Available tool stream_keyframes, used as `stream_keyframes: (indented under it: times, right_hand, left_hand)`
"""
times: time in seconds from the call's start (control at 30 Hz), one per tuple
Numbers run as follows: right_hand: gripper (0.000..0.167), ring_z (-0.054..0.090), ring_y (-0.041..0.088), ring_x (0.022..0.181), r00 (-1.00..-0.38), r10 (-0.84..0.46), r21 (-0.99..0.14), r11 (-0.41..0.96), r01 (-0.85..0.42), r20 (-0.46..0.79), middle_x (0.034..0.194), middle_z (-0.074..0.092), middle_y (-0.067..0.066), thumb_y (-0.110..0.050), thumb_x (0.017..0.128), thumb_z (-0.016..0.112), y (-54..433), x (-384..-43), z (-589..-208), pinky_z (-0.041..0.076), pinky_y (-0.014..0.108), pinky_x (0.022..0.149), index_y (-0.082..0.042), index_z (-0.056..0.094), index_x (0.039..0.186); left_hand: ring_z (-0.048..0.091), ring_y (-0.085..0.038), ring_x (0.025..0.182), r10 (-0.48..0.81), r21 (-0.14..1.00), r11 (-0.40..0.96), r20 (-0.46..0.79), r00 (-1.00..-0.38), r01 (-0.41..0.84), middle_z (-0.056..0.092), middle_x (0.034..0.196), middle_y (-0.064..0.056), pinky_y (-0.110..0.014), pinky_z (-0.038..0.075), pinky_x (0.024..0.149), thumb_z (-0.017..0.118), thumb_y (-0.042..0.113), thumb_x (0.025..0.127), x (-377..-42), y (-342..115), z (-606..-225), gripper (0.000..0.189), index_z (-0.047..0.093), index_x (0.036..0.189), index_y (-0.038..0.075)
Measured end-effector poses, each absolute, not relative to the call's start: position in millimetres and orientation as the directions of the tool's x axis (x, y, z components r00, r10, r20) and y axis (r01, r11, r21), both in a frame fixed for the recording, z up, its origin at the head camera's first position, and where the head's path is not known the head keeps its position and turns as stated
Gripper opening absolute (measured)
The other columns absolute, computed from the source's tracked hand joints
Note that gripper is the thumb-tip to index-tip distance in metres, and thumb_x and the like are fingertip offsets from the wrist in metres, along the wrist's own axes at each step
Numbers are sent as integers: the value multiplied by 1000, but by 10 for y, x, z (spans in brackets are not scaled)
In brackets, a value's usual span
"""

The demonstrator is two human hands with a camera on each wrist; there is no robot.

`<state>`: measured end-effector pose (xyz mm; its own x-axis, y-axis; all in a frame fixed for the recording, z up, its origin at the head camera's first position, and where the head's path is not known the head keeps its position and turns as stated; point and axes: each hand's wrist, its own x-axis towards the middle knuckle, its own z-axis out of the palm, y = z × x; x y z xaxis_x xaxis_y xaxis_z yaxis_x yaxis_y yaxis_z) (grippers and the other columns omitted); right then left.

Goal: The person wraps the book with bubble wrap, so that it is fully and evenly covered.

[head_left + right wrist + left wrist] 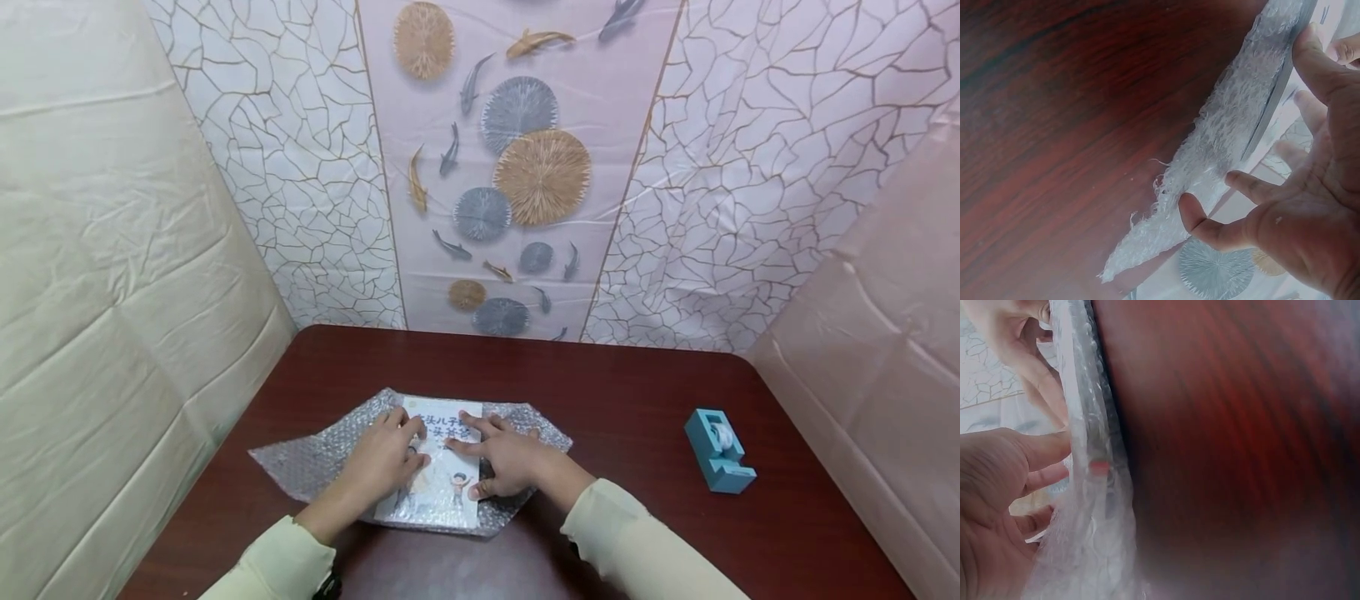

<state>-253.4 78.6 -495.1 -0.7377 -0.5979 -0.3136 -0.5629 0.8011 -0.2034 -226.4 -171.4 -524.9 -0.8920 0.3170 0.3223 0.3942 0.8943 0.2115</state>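
Note:
A white-covered book (442, 487) with blue lettering and small drawn figures lies face up on a sheet of bubble wrap (288, 467). My left hand (378, 458) rests on the cover's left side, fingers slightly bent, some wrap under its wrist. On the right side my right hand (513, 458) is spread, with fingertips on the cover and thumb near its right edge. In the right wrist view, the little finger touches the bubble wrap (1222, 119) beside the book's dark edge (1279, 87). Wrap runs along the near edge in the left wrist view.
A teal tape dispenser (720, 454) with a roll of clear tape stands on the dark red table (622, 400), to the right. Patterned wall covering (480, 167) hangs behind the table, with padded panels on both sides.

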Motion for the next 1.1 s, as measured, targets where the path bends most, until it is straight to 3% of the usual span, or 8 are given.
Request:
stream_keyframes:
  times: [0.13,0.3,0.43,0.57,0.77,0.97,1.1]
  right_hand:
    - [87,21,46,170,-736,-613,-188,790,-584,-287,187,16,-12,-61,94,78,796,-2516,-4946,37,92,110,-49,37,170]
    - [87,20,46,171,-736,-622,-192,783,-592,-265,186,21,-11,-58,94,80,807,-2495,-4936,36,93,110,-47,39,170]
    - [85,17,37,173,-708,-666,-202,746,-635,-235,186,20,-10,-53,97,80,819,-2476,-4967,34,91,113,-39,40,171]
    - [84,19,29,173,-665,-716,-226,698,-679,-212,185,23,-11,-46,100,79,828,-2466,-5020,33,89,117,-32,39,173]
    - [82,21,33,173,-636,-750,-265,660,-703,-181,183,26,-16,-31,101,77,818,-2421,-5048,33,91,113,-46,37,171]
    - [82,15,37,173,-621,-763,-283,645,-710,-179,183,21,-22,-17,102,74,800,-2369,-5056,30,93,114,-50,39,168]
    - [77,15,39,173,-614,-768,-258,640,-723,-182,183,26,-17,-17,103,73,790,-2362,-5039,31,91,115,-50,44,166]
  left_hand:
    - [56,-22,87,349,235,857,390,-852,458,55,96,-3,-43,53,74,97,17,81,-2294,-1699,-5268,41,69,111,15]
    - [61,-20,74,443,225,778,467,-766,587,59,91,-2,-42,55,65,93,6,81,-2315,-1671,-5294,31,73,104,12]
    - [68,-23,74,459,209,793,411,-788,571,65,89,-3,-40,59,67,89,2,83,-2259,-1610,-5236,21,81,101,7]
    - [68,-21,72,471,189,785,436,-767,590,67,88,-2,-40,58,64,89,4,82,-2344,-1631,-5422,19,85,101,9]
    - [63,-11,68,428,255,767,481,-765,589,67,85,5,-34,56,61,84,7,81,-2657,-1745,-5952,21,87,100,16]
    - [64,-11,69,442,277,757,450,-776,591,70,89,2,-33,56,63,83,10,87,-2654,-1795,-5887,20,87,106,16]
    - [61,-7,68,416,290,775,437,-798,562,69,88,6,-31,55,63,84,10,84,-2685,-1806,-5925,20,88,102,19]
